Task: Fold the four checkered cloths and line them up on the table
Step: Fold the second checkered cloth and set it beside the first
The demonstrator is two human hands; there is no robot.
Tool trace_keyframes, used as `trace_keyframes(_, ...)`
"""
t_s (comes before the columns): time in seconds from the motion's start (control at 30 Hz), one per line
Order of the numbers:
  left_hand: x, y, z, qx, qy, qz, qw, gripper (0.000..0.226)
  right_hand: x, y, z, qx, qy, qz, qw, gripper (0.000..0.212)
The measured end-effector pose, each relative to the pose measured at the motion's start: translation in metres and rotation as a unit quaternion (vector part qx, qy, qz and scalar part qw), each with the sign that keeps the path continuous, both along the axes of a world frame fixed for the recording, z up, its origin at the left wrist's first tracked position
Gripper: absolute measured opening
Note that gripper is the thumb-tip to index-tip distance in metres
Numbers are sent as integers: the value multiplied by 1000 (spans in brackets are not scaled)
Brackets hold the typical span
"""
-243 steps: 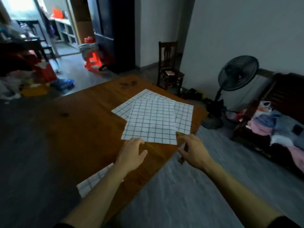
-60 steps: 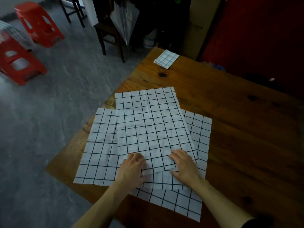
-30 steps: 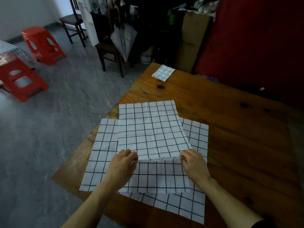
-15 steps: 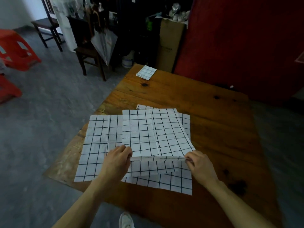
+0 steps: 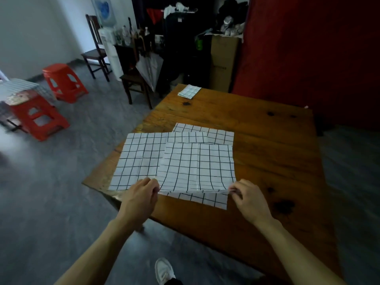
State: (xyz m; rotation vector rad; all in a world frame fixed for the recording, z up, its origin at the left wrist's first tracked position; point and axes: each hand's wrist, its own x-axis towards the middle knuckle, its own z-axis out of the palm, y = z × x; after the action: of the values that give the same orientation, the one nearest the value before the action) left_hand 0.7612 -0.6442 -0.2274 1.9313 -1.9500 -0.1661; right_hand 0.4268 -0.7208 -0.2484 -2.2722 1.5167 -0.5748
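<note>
Three white checkered cloths overlap near the front left corner of the wooden table (image 5: pixel 267 140). The top cloth (image 5: pixel 197 167) has its near edge lifted off the table. My left hand (image 5: pixel 141 199) pinches its near left corner and my right hand (image 5: pixel 246 198) pinches its near right corner. A second cloth (image 5: pixel 139 159) lies flat to the left, partly under the top one. A third cloth (image 5: pixel 205 135) shows behind and below it. A small folded checkered cloth (image 5: pixel 189 91) lies at the far left corner of the table.
Two red plastic stools (image 5: pixel 39 118) stand on the grey floor at the left. Dark wooden chairs (image 5: pixel 133 83), a closed umbrella and a cardboard box (image 5: pixel 224 62) stand behind the table. A red wall is at the right. My shoe (image 5: pixel 164 271) shows below.
Both hands went from lying flat on the top cloth to pinching its near corners and have lifted that edge. The top cloth has slid toward me and to the right over the others.
</note>
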Motion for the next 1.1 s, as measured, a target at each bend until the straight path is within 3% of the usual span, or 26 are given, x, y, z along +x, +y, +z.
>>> trace_keyframes(0.27, -8, 30, 13, -6, 2, 14, 1000, 9, -10, 28, 19, -10, -10, -11, 1000, 14)
trace_keyframes(0.67, 26, 39, 25, -42, 47, -9, 998, 13, 7, 52, 43, -25, -10, -63, 998, 8)
trace_keyframes(1.1, 43, 2, 16, -41, 80, -12, 996, 6, 35, 42, 38, -18, -16, -112, 993, 7)
